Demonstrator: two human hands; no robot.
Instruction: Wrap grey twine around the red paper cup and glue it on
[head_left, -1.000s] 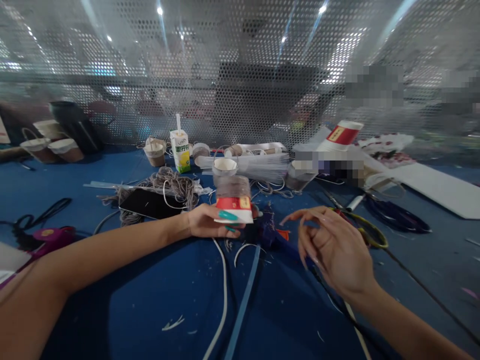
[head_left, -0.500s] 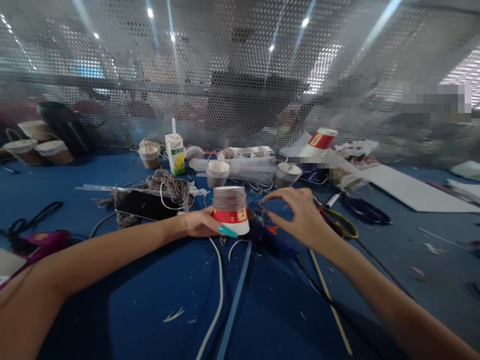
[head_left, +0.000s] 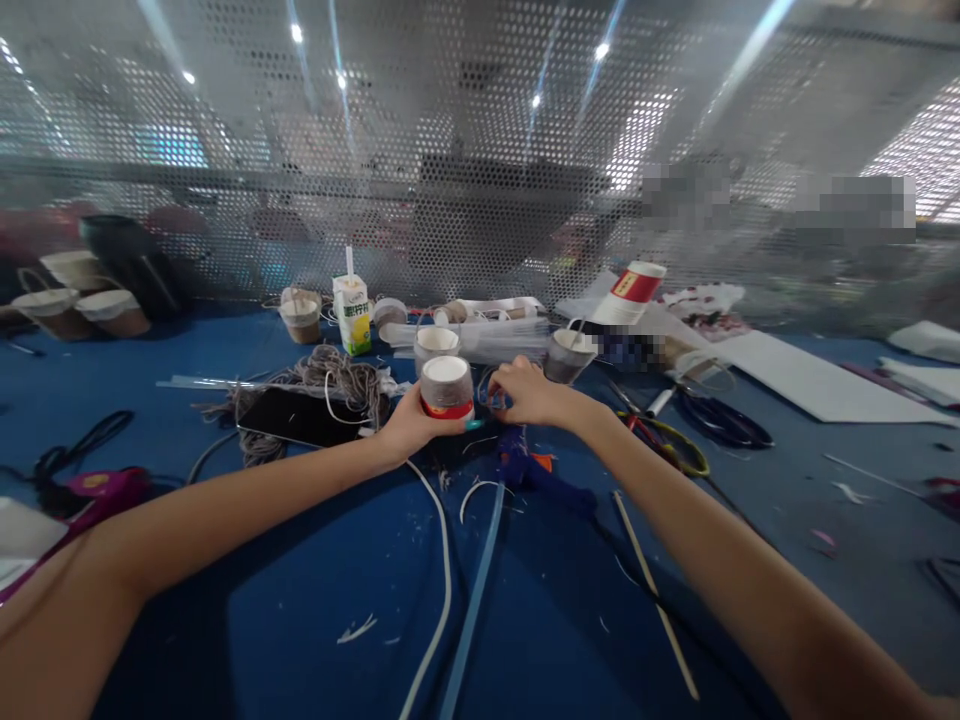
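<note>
My left hand (head_left: 412,430) is wrapped around a paper cup (head_left: 450,408), holding it above the blue table. Grey cord is wound round the cup's upper part, with a red band below. The cup's white round end tilts up toward me. Just right of the cup, my right hand (head_left: 517,392) has its fingers bent together; whatever lies between the fingertips is too small to make out. Below the hands, a dark blue glue gun (head_left: 544,480) lies on the table with a long clear glue stick (head_left: 474,610) at its rear.
Grey cord (head_left: 341,375) lies heaped by a black phone (head_left: 296,415). Behind stand a drink carton (head_left: 352,315) and small cord-wrapped buckets (head_left: 568,355). Scissors (head_left: 675,450) and a wooden stick (head_left: 656,595) lie right. A magenta glue gun (head_left: 112,490) is at left. A perforated metal screen (head_left: 375,180) rises behind.
My left hand has moved the cup slightly left, up and away, tipping its white end toward me. My right hand has come left, close to the cup, with its fingers more curled.
</note>
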